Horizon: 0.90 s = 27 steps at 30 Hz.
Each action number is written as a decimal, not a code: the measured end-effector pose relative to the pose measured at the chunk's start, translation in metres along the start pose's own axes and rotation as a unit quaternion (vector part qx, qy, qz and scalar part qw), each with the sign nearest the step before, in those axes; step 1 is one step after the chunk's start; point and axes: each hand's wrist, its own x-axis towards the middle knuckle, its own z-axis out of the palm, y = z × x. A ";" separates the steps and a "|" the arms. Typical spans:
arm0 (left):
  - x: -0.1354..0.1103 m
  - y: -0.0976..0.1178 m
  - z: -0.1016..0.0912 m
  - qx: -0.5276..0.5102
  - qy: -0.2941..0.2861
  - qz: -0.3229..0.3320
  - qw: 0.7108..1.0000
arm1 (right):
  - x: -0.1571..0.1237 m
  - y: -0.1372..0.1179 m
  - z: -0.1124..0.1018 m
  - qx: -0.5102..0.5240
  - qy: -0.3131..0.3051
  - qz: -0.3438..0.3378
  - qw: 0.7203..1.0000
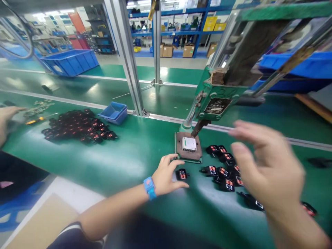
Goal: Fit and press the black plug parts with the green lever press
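Observation:
My left hand (166, 174), with a blue watch (149, 187) on its wrist, rests low over the green bench. Its fingers and thumb are spread around a small black part with a copper-coloured inside (182, 174), not closed on it. Raised at the right and slightly blurred is my right hand (267, 169), thumb and fingers apart, nothing visible between them. Beneath it and to its left lie several similar black parts (223, 172). Just beyond my left hand, a white block (189, 143) sits on the base plate (178, 152) of a green hand press (218, 103).
At the left is a heap of black parts (75, 126), beside a small blue bin (114, 112) and a yellow-handled screwdriver (35, 120). Another person's hand (7, 119) reaches in there. An aluminium post (127, 58) rises behind. A large blue crate (71, 62) stands farther back.

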 end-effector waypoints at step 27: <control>0.001 -0.010 0.000 -0.270 0.026 -0.219 0.937 | -0.102 0.012 0.072 0.236 -0.324 0.245 0.883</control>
